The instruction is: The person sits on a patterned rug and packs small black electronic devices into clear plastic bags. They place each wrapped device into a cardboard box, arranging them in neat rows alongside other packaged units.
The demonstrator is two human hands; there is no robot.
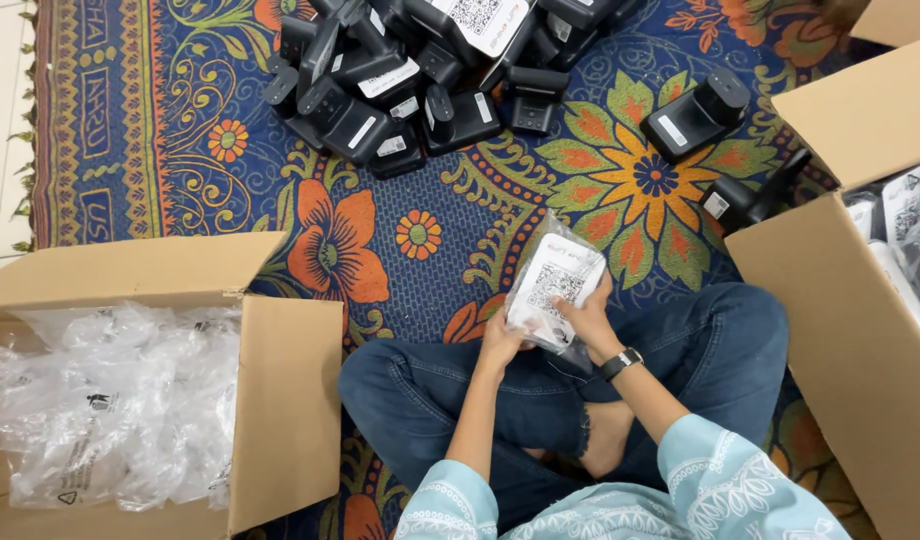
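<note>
Centre frame: both hands on a bagged unit (pixel 555 285), held above the lap. Left hand (pixel 502 343) grips the bag's lower edge, right hand (pixel 583 318) closed on its lower right side. Clear film looks slippery and crinkly, soft outside, rigid item inside; probably light. Best hold: pinch across the hard body, not loose film. Left box (pixel 280 400), lower left: full of empty clear bags (pixel 110 400). Right box (pixel 840 330), right edge: more bagged units, partly seen. Black devices (pixel 420 80) piled top centre on the rug (pixel 160 130).
</note>
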